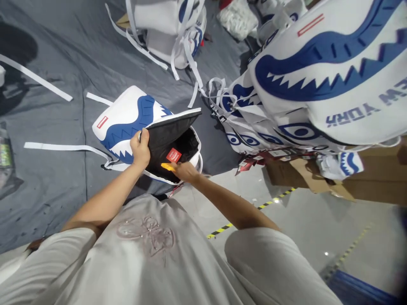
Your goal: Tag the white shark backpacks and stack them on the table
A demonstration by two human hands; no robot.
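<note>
A white backpack [127, 110] with a blue toothed shark-mouth design lies on the grey covered surface, its top flap lifted and its black lining showing. My left hand [140, 147] grips the edge of that flap, fingers closed round it. Over the opening, my right hand [187, 171] is closed on a small yellow-orange tool [168, 167]; its kind is hard to make out. A red label [174, 155] sits inside on the lining just beyond the tool. White straps [63, 147] trail from the bag to the left.
Several similar backpacks stand stacked at the right, a big one [330, 63] uppermost. More white bags [165, 34] lie at the back. Cardboard boxes [372, 178] rest on the right, near yellow-black floor tape [222, 230]. A clear plastic packet [5, 156] lies at the left edge.
</note>
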